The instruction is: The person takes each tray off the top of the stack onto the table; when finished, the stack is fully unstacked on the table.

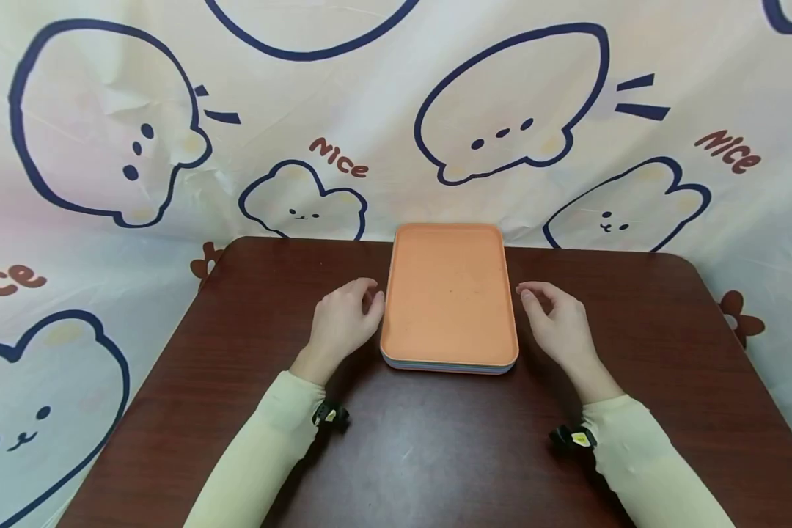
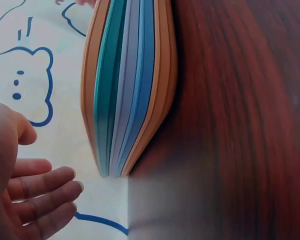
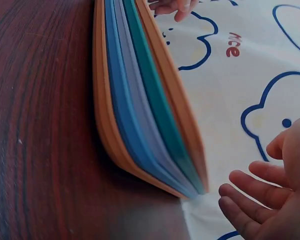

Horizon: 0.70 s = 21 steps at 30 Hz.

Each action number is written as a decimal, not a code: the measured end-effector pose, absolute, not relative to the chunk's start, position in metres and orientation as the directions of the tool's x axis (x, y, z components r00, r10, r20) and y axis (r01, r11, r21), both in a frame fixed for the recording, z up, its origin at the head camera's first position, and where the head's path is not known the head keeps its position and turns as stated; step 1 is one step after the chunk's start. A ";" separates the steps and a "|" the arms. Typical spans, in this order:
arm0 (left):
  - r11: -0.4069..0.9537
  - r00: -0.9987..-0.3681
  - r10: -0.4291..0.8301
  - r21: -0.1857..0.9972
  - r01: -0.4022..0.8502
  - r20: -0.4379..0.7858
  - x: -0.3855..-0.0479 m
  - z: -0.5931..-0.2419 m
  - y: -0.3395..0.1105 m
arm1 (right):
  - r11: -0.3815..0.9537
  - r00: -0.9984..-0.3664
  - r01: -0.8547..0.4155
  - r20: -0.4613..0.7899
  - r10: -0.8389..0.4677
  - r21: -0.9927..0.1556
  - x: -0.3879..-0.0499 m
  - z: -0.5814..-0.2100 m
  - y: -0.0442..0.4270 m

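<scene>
A stack of several rectangular trays (image 1: 450, 297) lies on the brown table, the top one orange. From the side, the left wrist view shows orange, green, lilac and blue layers (image 2: 132, 90); the same stack (image 3: 140, 100) is in the right wrist view. Beside its left edge is my left hand (image 1: 343, 321), holding nothing, fingers loosely bent; in its wrist view the hand (image 2: 30, 185) is apart from the trays. My right hand (image 1: 561, 326) is off the right edge, also holding nothing, and its relaxed fingers show in the right wrist view (image 3: 270, 190).
The brown table (image 1: 435, 447) extends around the stack on both sides and in front. Behind its far edge hangs a pale cloth (image 1: 383, 88) with cartoon outlines, which also runs down the left and right sides. Each sleeve has a small dark device at the wrist.
</scene>
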<state>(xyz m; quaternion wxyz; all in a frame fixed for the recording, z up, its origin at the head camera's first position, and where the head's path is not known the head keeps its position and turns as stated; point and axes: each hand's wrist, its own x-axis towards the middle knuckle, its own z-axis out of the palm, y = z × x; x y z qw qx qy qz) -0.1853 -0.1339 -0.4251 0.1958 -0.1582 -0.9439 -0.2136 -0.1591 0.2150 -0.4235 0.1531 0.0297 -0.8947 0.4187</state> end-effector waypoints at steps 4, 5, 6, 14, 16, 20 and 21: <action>0.837 -0.934 0.165 0.456 0.303 0.317 -0.190 -0.428 -0.129 | 0.580 -0.960 -0.142 0.255 0.119 -0.803 -0.168 -0.435 0.216; 0.834 -0.945 0.157 0.473 0.283 0.288 -0.192 -0.429 -0.128 | 0.563 -0.960 -0.134 0.247 0.129 -0.816 -0.169 -0.438 0.215; 0.831 -0.954 0.148 0.491 0.263 0.261 -0.194 -0.430 -0.127 | 0.546 -0.962 -0.125 0.235 0.137 -0.828 -0.170 -0.440 0.215; 0.802 -0.990 0.085 0.581 0.135 0.112 -0.206 -0.437 -0.119 | 0.475 -0.984 -0.020 0.100 0.144 -0.880 -0.177 -0.455 0.207; 0.797 -0.993 0.076 0.593 0.118 0.096 -0.208 -0.438 -0.118 | 0.457 -0.988 -0.005 0.074 0.135 -0.889 -0.179 -0.459 0.205; 0.803 -0.996 0.061 0.589 0.092 0.072 -0.211 -0.439 -0.115 | 0.420 -0.993 0.014 0.036 0.111 -0.907 -0.180 -0.465 0.202; 0.809 -0.996 0.059 0.582 0.089 0.070 -0.212 -0.438 -0.114 | 0.409 -0.994 0.016 0.031 0.108 -0.912 -0.180 -0.466 0.202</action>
